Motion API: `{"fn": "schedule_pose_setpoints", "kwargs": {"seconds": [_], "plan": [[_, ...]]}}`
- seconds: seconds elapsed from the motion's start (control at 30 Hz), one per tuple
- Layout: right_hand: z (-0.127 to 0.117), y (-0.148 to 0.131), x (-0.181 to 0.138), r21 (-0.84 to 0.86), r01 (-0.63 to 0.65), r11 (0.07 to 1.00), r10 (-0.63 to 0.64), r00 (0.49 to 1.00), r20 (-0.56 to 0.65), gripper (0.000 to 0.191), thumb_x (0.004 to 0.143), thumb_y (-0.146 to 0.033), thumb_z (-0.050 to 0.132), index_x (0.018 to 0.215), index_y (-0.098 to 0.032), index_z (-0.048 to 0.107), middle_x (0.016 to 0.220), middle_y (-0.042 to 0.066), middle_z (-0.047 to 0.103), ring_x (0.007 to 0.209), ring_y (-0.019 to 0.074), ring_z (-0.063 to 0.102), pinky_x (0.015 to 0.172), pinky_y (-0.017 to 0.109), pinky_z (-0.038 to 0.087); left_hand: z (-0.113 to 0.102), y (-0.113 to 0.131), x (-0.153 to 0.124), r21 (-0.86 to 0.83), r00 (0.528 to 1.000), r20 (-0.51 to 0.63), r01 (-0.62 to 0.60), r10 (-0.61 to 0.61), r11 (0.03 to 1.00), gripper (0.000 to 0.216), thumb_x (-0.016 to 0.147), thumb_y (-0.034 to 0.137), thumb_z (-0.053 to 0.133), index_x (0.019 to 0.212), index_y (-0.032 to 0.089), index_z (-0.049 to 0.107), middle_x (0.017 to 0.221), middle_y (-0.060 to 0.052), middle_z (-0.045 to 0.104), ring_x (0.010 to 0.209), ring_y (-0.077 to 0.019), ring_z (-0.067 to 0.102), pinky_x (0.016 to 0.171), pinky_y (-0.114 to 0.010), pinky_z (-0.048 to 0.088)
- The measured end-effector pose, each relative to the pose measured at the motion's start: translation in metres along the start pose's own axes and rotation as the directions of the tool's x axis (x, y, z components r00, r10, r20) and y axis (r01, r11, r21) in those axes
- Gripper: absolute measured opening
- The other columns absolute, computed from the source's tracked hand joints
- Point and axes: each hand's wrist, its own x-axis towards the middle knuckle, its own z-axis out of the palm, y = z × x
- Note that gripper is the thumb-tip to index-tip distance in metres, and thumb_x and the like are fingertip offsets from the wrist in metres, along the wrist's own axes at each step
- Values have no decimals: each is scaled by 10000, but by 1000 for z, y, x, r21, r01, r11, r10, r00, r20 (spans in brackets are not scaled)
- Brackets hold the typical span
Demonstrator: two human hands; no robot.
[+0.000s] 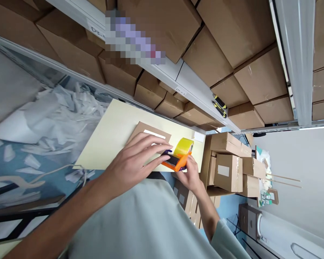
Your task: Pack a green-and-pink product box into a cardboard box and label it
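Observation:
My right hand (189, 173) is closed around the orange and purple tape dispenser (178, 164), which carries a roll of yellow tape (184, 146). My left hand (140, 158) reaches over from the left, fingers stretched and thumb apart. Its fingertips are at the dispenser's purple end; whether they touch it or a strip of tape I cannot tell. Partly hidden under the left hand, a flat brown cardboard box (136, 131) with a white label (154, 135) lies on the pale yellow tabletop (110, 126).
Shelves with brown boxes (207, 54) rise beyond the table. Two yellow-black utility knives (219, 106) rest on a shelf edge (178, 86). Crumpled white packing material (62, 111) heaps at left. Stacked cartons (228, 172) stand at right. A white paper piece (199, 136) lies at the table's right end.

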Motion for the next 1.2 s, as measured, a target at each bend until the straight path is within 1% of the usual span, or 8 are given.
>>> {"fn": "schedule_pose_setpoints", "kwargs": {"seconds": [0.13,0.27,0.37,0.5,0.63,0.7,0.93,1.2], "plan": [[-13,17,-11,-52,82,995,-81,996,27,102,1059,-238,643,963,-254,611,841,29,639,774,227,590,770,376,550,11,8,-6,-3,997,66,-45,45,999,215,1107,248,627,1155,338,816,1101,-19,832,1024,-236,754,958,-401,631],[-21,42,-24,-66,93,993,-84,988,128,109,1006,-279,726,993,-254,621,871,39,669,802,235,620,805,392,566,31,21,-17,59,994,110,-24,17,998,204,1123,275,615,1064,323,805,1033,-9,830,979,-227,756,920,-397,638],[-18,61,-34,-20,97,995,-92,978,189,197,937,-349,784,989,-253,619,856,30,673,799,238,630,806,399,577,52,30,-32,111,990,119,68,-81,991,222,1139,301,588,1031,299,782,986,-11,821,953,-223,753,899,-390,641],[-9,88,-47,67,112,991,-128,940,317,186,904,-353,746,979,-251,610,845,24,681,799,242,652,832,419,592,82,38,-54,165,957,118,243,-264,956,226,1152,362,560,1123,290,773,1045,-33,814,1013,-241,748,923,-390,637],[-1,114,-57,120,144,982,-181,903,390,226,887,-390,754,962,-261,585,851,28,693,802,250,663,845,437,604,107,41,-71,121,929,174,309,-327,943,309,1170,295,472,1113,302,776,1081,-22,808,1009,-216,731,960,-365,609],[1,126,-60,131,160,978,-200,890,411,223,884,-386,747,953,-263,575,852,30,693,807,251,666,854,440,608,117,44,-78,114,910,191,351,-367,929,318,1171,294,462,1116,301,776,1100,-24,805,1026,-215,726,977,-367,600],[2,151,-64,171,186,967,-243,872,425,192,827,-301,712,974,-254,599,838,23,692,807,254,679,895,444,617,142,47,-91,126,839,160,506,-521,853,325,1157,362,463,1078,297,772,1085,-39,798,1039,-244,723,995,-398,598],[5,162,-65,120,191,974,-226,826,516,275,847,-339,760,1092,-237,686,919,58,758,908,289,746,970,463,637,161,35,-110,75,776,63,623,-627,779,320,1126,469,484,1153,303,757,1150,-55,796,1095,-265,736,1001,-422,615]]}}
